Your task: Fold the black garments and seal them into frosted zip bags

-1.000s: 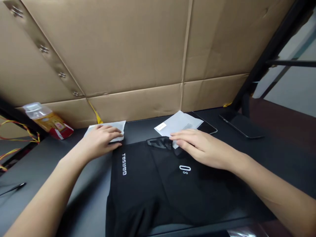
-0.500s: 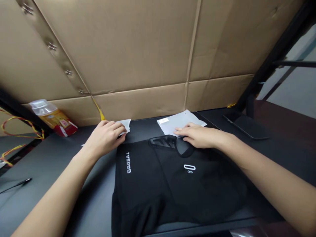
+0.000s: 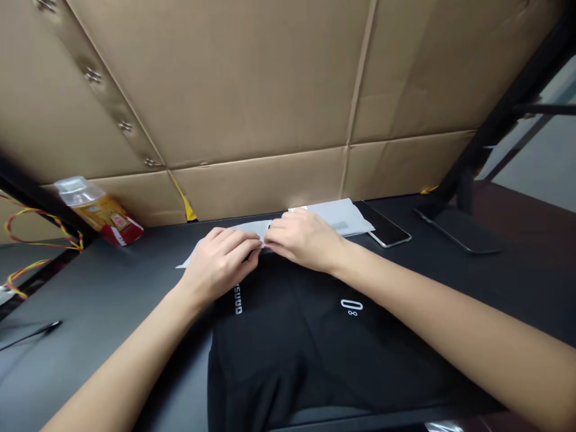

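Observation:
My left hand (image 3: 225, 261) is closed, its fingertips pinching a thin white sheet (image 3: 255, 227) that looks like paper or backing film. Right beside it, my right hand (image 3: 303, 239) is closed too, its fingertips at the sheet's near edge, almost touching my left fingers. Part of the sheet is hidden under my hands. Below them lies a black garment (image 3: 279, 342) with white lettering at its left and a white printed mark (image 3: 351, 305) near its middle. Beyond my right hand rests another white sheet (image 3: 348, 217), partly covered by that hand.
A phone (image 3: 387, 225) lies partly under the white sheet, and a dark flat panel (image 3: 456, 231) is farther right. A bottle with a yellow and red label (image 3: 105, 213) leans at the back left. A cable (image 3: 33, 335) lies left. Cardboard (image 3: 261, 90) walls the back.
My right hand has moved left, from the far white sheet and garment edge to beside my left hand. My left hand has shifted right with the thin sheet. More of the phone shows.

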### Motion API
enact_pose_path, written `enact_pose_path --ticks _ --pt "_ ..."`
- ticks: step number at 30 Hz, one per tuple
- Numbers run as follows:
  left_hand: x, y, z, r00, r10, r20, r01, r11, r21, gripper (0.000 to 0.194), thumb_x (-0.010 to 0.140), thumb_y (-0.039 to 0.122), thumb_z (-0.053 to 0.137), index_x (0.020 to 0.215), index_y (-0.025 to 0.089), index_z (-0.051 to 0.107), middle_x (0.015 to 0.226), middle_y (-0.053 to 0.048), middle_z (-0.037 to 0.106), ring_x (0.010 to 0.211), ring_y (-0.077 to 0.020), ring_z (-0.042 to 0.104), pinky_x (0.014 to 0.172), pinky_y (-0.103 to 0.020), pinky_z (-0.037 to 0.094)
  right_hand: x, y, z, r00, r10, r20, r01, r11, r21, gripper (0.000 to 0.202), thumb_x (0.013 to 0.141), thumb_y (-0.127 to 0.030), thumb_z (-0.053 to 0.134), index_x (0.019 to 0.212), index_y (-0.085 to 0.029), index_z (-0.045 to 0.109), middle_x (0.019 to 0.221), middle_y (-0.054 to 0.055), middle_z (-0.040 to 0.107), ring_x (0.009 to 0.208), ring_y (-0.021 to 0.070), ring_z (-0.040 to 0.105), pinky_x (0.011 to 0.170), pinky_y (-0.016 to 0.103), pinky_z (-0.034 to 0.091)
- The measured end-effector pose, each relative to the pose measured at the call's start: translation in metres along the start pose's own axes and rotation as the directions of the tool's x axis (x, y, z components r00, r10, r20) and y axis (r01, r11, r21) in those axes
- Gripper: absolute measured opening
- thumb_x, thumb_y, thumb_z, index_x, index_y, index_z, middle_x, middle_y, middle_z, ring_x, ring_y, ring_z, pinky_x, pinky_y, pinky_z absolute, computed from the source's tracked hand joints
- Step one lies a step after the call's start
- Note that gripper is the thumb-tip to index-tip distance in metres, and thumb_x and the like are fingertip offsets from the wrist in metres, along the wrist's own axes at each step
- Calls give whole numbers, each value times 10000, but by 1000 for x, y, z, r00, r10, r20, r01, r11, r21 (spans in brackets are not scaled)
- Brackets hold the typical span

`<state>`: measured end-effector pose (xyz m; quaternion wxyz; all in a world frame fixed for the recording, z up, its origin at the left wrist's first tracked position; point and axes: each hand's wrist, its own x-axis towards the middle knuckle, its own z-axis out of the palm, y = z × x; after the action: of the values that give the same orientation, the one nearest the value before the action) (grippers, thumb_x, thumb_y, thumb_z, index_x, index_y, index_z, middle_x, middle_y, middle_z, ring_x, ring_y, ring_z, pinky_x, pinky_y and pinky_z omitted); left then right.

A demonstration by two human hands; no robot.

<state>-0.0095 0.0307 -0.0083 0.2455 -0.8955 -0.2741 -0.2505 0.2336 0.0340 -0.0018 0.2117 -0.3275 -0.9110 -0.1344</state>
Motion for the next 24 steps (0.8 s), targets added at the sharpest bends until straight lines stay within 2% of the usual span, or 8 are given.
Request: enact_pose_path --ticks 3,7,10,12,14,18,21,24 --pt "-4 -1 0 1000 -13 5 13 1000 -9 156 1033 311 632 1072 224 755 1107 -44 820 941 -229 754 811 -392 506 8 -8 10 997 -82 -14 81 995 -66 315 1113 -269 499 888 -182 701 843 46 739 761 195 593 699 358 310" --pt "-7 -5 -1 999 -31 14 31 1000 -5 181 1074 328 607 1068 264 777 1143 7 835 963 -200 779 845 -400 490 5 -7 12 987 -137 -81 126 983 -130 342 1130 -260 414 925 -190 678 879 47 721 758 200 551 697 369 284" --pt "-11 -12 -1 998 -64 -20 64 998 -16 186 1086 309 598 1147 303 774 1216 27 819 1069 -189 788 943 -409 475 -4 3 10 988 -143 -63 130 976 -174 310 1107 -215 417 925 -189 667 903 54 708 772 201 547 720 371 299" --pt "-15 -22 0 995 -97 -35 97 995 -15 193 1086 317 599 1168 312 773 1200 22 823 1079 -199 792 956 -420 468 -13 16 8 995 -94 -29 87 978 -189 294 1087 -199 435 902 -189 663 903 63 700 784 203 556 731 368 309" --pt "-20 -35 0 989 -143 -28 143 990 -11 199 1085 331 596 1163 319 779 1180 10 828 1075 -215 795 954 -433 465 -23 33 4 1000 7 10 -5 981 -193 287 1073 -203 443 891 -193 665 913 72 700 790 209 566 722 364 309" --pt "-27 -50 -1 973 -231 -26 231 972 26 206 1083 366 591 1117 321 790 1159 -1 834 1037 -229 801 952 -449 458 -39 57 -7 984 176 41 -165 969 -186 260 1053 -209 460 921 -190 683 906 82 703 787 229 588 702 362 324" --pt "-26 -46 -1 971 -238 -17 238 971 -4 219 1082 366 585 1081 291 791 1137 -4 840 986 -202 804 905 -409 471 -39 53 -13 986 166 -6 -166 978 -128 200 1017 -175 514 1071 -182 707 1059 102 727 928 250 629 772 365 389" --pt "-21 -37 1 976 -217 13 217 976 -32 235 1080 350 572 1036 259 784 1110 -19 844 950 -183 797 870 -379 479 -28 34 -9 996 52 -75 -57 996 -67 280 1010 -121 512 1154 -220 731 1282 108 710 1112 278 611 877 401 415"
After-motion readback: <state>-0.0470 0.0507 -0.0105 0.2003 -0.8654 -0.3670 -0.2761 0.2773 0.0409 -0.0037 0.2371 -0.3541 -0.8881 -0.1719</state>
